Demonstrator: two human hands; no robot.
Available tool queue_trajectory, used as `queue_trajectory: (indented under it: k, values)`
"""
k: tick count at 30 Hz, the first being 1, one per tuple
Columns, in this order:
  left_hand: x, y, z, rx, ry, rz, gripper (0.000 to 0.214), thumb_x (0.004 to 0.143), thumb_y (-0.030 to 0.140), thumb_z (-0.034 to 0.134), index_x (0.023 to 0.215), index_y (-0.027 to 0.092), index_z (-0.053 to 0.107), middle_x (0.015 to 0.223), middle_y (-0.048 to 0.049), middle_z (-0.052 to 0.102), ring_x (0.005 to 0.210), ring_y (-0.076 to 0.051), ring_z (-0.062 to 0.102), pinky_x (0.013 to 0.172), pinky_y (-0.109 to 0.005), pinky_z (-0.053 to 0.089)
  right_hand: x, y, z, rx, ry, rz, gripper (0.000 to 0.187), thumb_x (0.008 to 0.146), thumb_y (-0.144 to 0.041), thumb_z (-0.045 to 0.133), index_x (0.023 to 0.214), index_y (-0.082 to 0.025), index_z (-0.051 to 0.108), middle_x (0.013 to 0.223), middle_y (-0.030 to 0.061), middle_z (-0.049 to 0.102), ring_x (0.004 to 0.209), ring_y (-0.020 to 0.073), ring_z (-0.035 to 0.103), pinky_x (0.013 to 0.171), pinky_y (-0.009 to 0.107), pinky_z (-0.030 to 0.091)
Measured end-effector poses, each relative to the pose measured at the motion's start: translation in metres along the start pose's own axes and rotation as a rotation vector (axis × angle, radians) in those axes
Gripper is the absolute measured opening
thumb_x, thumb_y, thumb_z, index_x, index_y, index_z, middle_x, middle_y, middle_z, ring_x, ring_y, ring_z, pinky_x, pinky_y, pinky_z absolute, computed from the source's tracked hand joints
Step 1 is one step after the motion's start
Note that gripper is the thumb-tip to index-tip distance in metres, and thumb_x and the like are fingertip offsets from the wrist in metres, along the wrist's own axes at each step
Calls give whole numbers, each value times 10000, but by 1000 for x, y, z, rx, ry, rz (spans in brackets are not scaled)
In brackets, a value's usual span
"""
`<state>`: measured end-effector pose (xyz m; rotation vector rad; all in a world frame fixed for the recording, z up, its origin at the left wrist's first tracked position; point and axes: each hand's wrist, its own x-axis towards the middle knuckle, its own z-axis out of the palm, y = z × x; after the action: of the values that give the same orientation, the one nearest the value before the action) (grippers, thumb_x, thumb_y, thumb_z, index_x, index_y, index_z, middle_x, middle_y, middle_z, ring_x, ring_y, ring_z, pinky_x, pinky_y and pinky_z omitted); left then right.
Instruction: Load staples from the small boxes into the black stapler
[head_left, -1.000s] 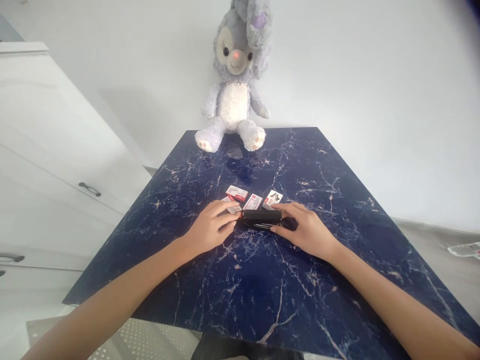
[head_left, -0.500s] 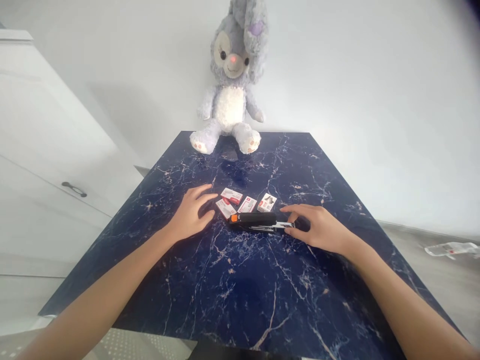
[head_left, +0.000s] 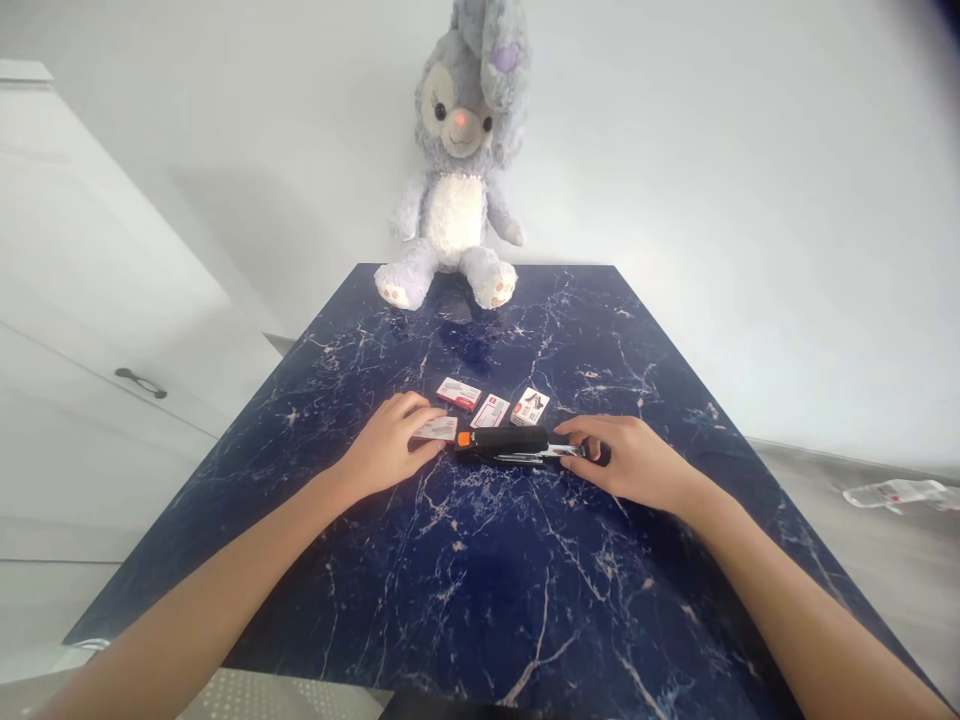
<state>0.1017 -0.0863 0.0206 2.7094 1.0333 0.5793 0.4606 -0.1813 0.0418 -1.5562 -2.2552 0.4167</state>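
1. Dark blue marble table (head_left: pixel 525 600) stands against a plain white wall.
2. The right hand (head_left: pixel 634 462) closes its thumb and fingers on the rear metal end of a black stapler (head_left: pixel 510 440). The stapler lies flat at mid-table with its orange tip pointing left.
3. The left hand (head_left: pixel 386 448) pinches a small staple box (head_left: pixel 439 429), which rests on the table just beside that orange tip.
4. Three spare boxes (head_left: pixel 490 411) lie in a row just behind the stapler.
5. A grey plush bunny (head_left: pixel 454 170) sits at the far edge, and a white cabinet (head_left: pixel 90 330) stands to the left.
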Motion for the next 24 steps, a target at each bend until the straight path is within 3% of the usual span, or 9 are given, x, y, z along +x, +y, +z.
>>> queue_trajectory:
  k: [5, 10, 24]
  values:
    - [-1, 1, 4, -36, 65, -26, 284, 955, 307, 604, 1224, 233, 658, 1178, -98, 624, 1092, -263, 603, 932, -429, 543, 0, 0, 2, 13, 25, -16, 220, 912, -324, 655, 1124, -280, 696, 953, 7, 764, 777, 187, 706, 695, 315, 549]
    - [0, 1, 2, -61, 59, -11, 317, 944, 270, 605, 1256, 231, 641, 1272, -105, 635, 1171, -275, 595, 984, -440, 526, 0, 0, 3, 17, 44, -21, 196, 929, -315, 650, 1114, -274, 701, 972, 14, 761, 785, 181, 702, 700, 314, 546]
    - [0, 2, 3, -88, 72, -20, 336, 924, 231, 610, 1258, 230, 649, 1231, -94, 711, 1138, -283, 632, 979, -478, 537, 3, 4, 8, 1, 66, -85, 171, 973, -306, 621, 1116, -251, 695, 970, 32, 744, 778, 175, 692, 698, 311, 533]
